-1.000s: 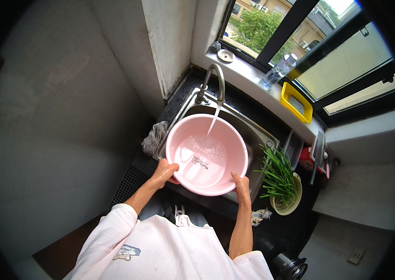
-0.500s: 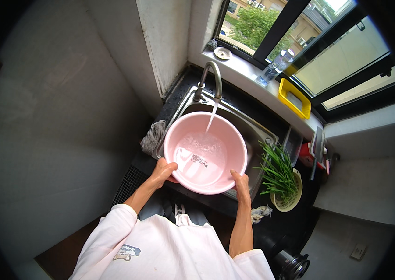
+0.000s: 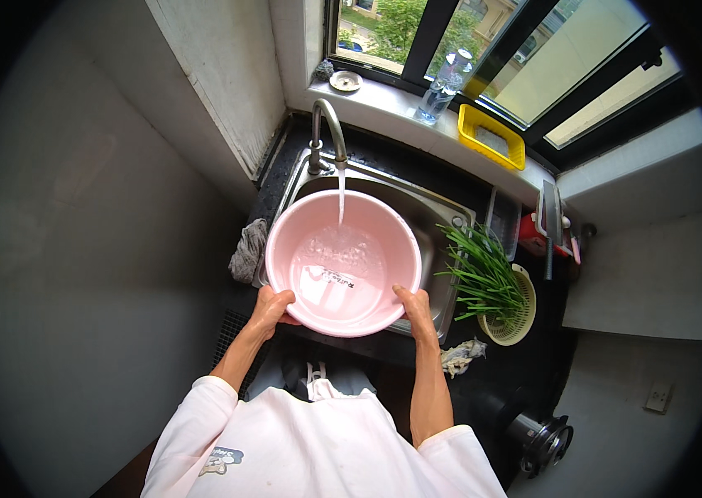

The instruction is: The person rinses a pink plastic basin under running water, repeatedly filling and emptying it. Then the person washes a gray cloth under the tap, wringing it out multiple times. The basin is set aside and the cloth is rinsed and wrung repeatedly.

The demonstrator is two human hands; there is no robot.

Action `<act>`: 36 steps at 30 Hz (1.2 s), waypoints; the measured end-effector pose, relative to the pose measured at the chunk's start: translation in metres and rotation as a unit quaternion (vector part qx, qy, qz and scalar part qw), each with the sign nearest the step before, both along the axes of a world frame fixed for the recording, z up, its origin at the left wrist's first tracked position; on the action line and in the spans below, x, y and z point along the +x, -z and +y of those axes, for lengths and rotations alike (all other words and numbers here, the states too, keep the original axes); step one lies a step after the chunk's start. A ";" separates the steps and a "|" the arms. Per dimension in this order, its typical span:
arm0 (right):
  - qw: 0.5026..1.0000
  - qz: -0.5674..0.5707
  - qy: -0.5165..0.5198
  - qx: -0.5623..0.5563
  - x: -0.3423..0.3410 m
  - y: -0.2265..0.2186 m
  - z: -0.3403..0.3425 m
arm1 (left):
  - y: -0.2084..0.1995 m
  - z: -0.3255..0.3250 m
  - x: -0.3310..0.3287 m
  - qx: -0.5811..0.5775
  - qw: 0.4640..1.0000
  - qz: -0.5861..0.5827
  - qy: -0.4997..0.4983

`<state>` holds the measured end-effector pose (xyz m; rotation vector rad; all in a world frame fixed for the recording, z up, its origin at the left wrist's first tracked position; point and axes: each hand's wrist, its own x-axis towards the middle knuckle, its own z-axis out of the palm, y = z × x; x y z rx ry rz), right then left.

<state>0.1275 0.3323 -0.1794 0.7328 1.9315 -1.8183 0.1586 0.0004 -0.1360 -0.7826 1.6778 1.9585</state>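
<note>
Left hand (image 3: 270,308), right hand (image 3: 415,306): thumbs pinch the near rim of the pink basin (image 3: 401,259), other fingers mostly hidden | paired grip seemingly steadies it | basin over steel sink (image 3: 432,241), beneath tap (image 3: 335,131), catching water (image 3: 342,197), shallow inside | right: cream colander (image 3: 522,325) holds green stalks (image 3: 484,275), overhanging | sill (image 3: 399,104): yellow tray (image 3: 466,124), pale contents unclear

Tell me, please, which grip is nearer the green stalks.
Right: the right grip, holding the pink basin, is left of the green stalks; the left grip is farther left.
</note>
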 end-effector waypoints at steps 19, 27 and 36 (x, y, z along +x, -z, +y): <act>0.989 0.035 -0.091 -0.115 -0.006 0.031 0.025 | -0.004 0.001 0.009 0.014 0.997 0.068 -0.045; 0.995 -0.007 -0.078 0.055 -0.011 0.077 0.036 | 0.018 -0.003 0.018 0.062 0.990 0.122 -0.026; 0.999 -0.022 -0.030 -0.018 -0.004 0.016 0.012 | 0.027 0.006 0.005 0.025 0.998 0.037 -0.052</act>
